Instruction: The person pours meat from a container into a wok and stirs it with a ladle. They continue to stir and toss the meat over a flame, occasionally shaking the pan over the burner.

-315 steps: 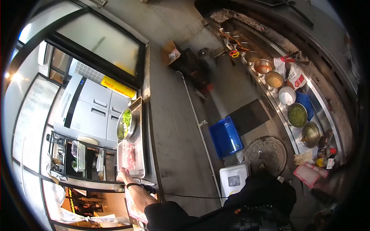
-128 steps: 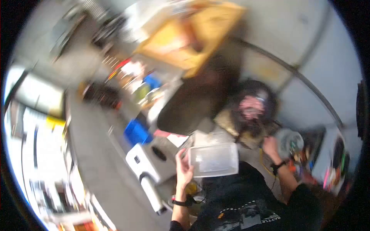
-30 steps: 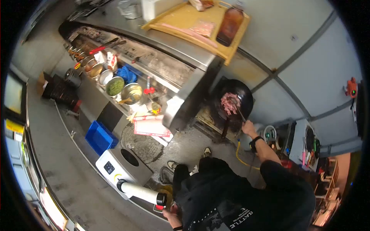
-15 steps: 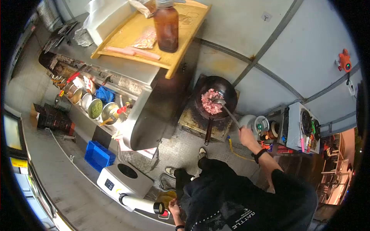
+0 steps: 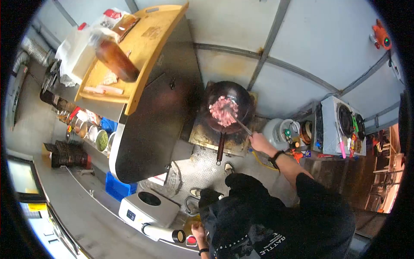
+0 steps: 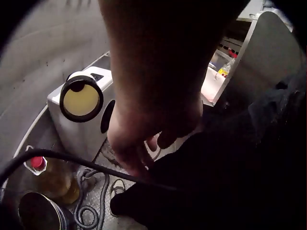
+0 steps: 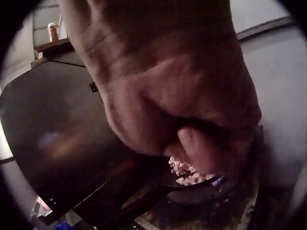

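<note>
My right hand [image 5: 261, 143] grips the handle end of a metal ladle [image 5: 244, 127]. Its bowl sits among pink chopped meat [image 5: 221, 111] in a black wok [image 5: 242, 100]. The wok's long handle [image 5: 221, 149] points back toward me, untouched by either hand. In the right wrist view, curled fingers fill the middle, hiding most of the ladle, with some meat [image 7: 181, 166] visible below them. My left hand [image 5: 198, 233] hangs by my side, fingers loosely bent and holding nothing; the left wrist view shows it beside my dark clothing.
Left of the wok is a dark cabinet side [image 5: 159, 129] with a wooden tray [image 5: 148, 47] on top. A gas cylinder [image 5: 272, 131] and a two-burner stove [image 5: 330, 125] stand right. A white machine with a tube [image 5: 161, 233] is near my left hand.
A plastic container held in my left hand in an older frame is gone from it. My right hand has since gripped the ladle, whose bowl has shifted through the meat. The view has turned right.
</note>
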`<state>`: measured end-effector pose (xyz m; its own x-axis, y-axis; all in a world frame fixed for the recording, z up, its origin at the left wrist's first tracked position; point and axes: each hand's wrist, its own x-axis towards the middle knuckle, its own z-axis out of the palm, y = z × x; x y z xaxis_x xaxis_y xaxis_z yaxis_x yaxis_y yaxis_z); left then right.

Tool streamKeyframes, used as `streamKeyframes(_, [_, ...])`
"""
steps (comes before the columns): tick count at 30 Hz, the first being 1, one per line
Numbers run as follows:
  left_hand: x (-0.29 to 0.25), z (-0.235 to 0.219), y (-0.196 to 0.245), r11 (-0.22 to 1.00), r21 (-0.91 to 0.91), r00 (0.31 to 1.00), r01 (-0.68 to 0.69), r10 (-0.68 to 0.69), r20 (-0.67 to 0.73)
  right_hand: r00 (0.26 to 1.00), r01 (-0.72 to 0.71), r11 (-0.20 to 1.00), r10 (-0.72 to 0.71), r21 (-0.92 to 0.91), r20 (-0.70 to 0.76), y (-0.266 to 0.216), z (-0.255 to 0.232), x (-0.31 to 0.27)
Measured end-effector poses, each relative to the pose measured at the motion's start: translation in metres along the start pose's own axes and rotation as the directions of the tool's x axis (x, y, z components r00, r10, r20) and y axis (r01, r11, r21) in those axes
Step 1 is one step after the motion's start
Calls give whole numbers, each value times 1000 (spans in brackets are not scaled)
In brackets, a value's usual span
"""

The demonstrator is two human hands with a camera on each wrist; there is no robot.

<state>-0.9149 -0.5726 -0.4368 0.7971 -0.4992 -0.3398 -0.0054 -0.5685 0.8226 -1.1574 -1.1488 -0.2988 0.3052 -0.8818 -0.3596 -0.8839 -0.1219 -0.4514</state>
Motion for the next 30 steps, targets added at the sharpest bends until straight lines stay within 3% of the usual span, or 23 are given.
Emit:
streamKeyframes(1, [-7,-10,33,921,-89,925,381,-378,45,999,-7,1000,8,-4,39,2,-17,0])
streamKeyframes(2, [-5,-10,22,848,-166,855,504,-517,-41,999,-15,1000,14,14,38,10,-17,-4])
streamKeyframes(4, [-11,-12,-10,807,-420,879,416,-476,-44,999,-27,999,25,43,37,33,-7,-20])
streamKeyframes(5, [-11,-11,4,699,-479,783,531,-621,-37,995,-21,999,18,34,103,52,11,-11])
streamKeyframes(8, [-9,-6,-10,723,-364,797,588,-595,104,999,35,990,-38,140,20,26,16,4])
streamKeyframes(9, [-10,-7,2,758,-245,796,605,-581,168,1000,29,996,-28,90,-10,27,26,19])
streamKeyframes(11, [2,-11,63,814,-17,783,581,-553,284,989,-132,937,100,323,113,16,15,22])
streamKeyframes(12, [9,-10,61,902,-7,880,431,-419,223,974,-203,882,137,426,180,3,5,27])
streamKeyframes(13, [11,-10,60,961,21,947,275,-275,165,964,-239,684,81,689,254,2,1,21])
streamKeyframes(14, [11,-9,58,991,62,985,117,-123,119,927,-335,520,34,785,373,-1,2,25])
streamKeyframes(15, [13,-1,61,971,-121,979,204,-202,29,879,-439,341,-30,831,476,1,3,31])
streamKeyframes(16, [17,5,70,950,-145,961,275,-267,71,821,-543,154,-110,826,560,8,10,37])
streamKeyframes(17, [18,6,77,923,-159,935,351,-336,115,808,-568,170,-73,805,585,13,20,46])
streamKeyframes(18, [16,3,82,891,-169,904,422,-399,157,858,-481,407,37,777,512,10,20,40])
streamKeyframes(20, [18,5,67,881,-196,899,431,-400,180,950,-277,810,148,518,277,-16,3,31])
streamKeyframes(21, [17,6,74,867,-205,888,454,-420,188,966,-226,879,149,419,210,-23,-1,25])
streamKeyframes(24, [5,5,78,847,-269,888,459,-429,164,997,-21,934,-5,356,72,-7,-10,-2])
streamKeyframes(25, [1,5,77,845,-295,895,447,-422,146,976,-136,940,72,312,207,-8,-24,-14])
streamKeyframes(28, [-15,4,72,914,-192,931,357,-333,147,917,-192,971,126,143,378,-28,-59,-46])
streamKeyframes(29, [-17,9,70,824,-247,861,509,-491,136,953,-136,983,95,123,288,-20,-42,-37])
streamKeyframes(30, [-20,10,71,816,-245,852,523,-506,135,978,-82,992,62,95,197,-5,-13,-19])
